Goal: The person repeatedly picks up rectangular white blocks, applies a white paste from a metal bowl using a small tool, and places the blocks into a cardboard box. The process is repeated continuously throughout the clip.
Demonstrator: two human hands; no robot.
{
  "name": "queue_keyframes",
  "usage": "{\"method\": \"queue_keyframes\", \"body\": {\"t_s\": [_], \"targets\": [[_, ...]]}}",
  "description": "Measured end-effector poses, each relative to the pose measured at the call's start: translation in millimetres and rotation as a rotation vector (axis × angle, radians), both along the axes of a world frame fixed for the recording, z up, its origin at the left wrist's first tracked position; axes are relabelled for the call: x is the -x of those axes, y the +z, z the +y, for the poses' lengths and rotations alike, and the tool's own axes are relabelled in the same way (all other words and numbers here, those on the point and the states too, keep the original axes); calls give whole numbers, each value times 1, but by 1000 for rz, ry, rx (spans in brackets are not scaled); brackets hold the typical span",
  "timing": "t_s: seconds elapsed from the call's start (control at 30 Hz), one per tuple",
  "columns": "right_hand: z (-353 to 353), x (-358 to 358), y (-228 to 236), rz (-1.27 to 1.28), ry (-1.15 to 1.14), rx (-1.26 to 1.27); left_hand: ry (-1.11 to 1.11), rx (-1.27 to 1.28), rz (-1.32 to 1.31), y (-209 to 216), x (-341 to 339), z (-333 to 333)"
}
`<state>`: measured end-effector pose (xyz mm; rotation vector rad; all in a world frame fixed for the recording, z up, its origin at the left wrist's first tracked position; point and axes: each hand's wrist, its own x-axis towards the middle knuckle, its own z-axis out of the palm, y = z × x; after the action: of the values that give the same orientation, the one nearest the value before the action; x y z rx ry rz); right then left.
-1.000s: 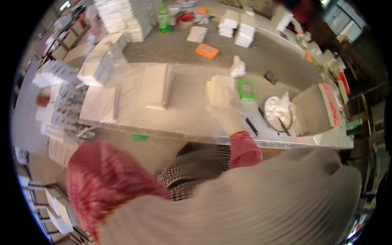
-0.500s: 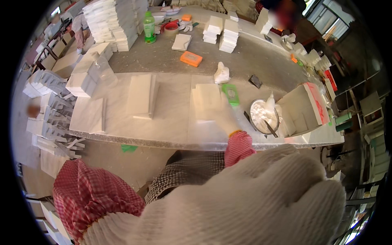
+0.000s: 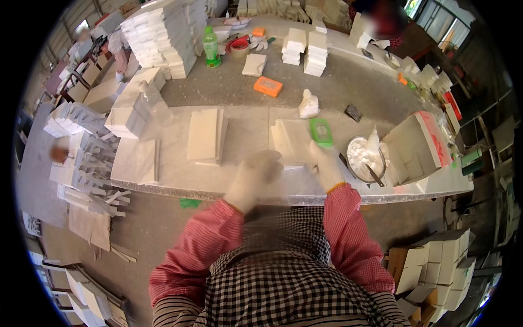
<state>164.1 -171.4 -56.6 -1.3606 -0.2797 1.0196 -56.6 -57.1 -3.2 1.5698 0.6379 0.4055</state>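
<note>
My right hand (image 3: 327,168), in a white knit glove, is at the right edge of a small stack of thin white slabs (image 3: 294,139). Its fingers are partly stretched out along that edge. My left hand (image 3: 256,173), gloved alike, hovers over the table's front part, left of that stack. Motion smears its fingers, so I cannot see whether they hold anything. Farther left lies a second stack of white slabs (image 3: 204,136). Right of my right hand stands a bowl of white paste (image 3: 359,159) with a spatula (image 3: 375,175) and a white piping bag (image 3: 373,140).
A green packet (image 3: 321,132) and a crumpled white bag (image 3: 309,104) lie behind the right stack. An open carton (image 3: 419,150) flanks the bowl. Clear plastic bottle (image 3: 155,103), green bottle (image 3: 211,48), orange box (image 3: 268,86) and tall white stacks (image 3: 160,41) stand farther back.
My left arm, which filled the lower foreground, has swung back to the table beside the right stack. My right hand has shifted to that stack's right edge. The view has shifted slightly.
</note>
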Motion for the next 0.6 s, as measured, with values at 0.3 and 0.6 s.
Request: {"method": "queue_keyframes", "body": {"t_s": [0.3,0.6], "targets": [[-27,62,22,-136,69,-74,144,-322,2,-8,-13,-61],[-24,80,23,356,132,-303,185,-490,-42,0,-9,-59]]}}
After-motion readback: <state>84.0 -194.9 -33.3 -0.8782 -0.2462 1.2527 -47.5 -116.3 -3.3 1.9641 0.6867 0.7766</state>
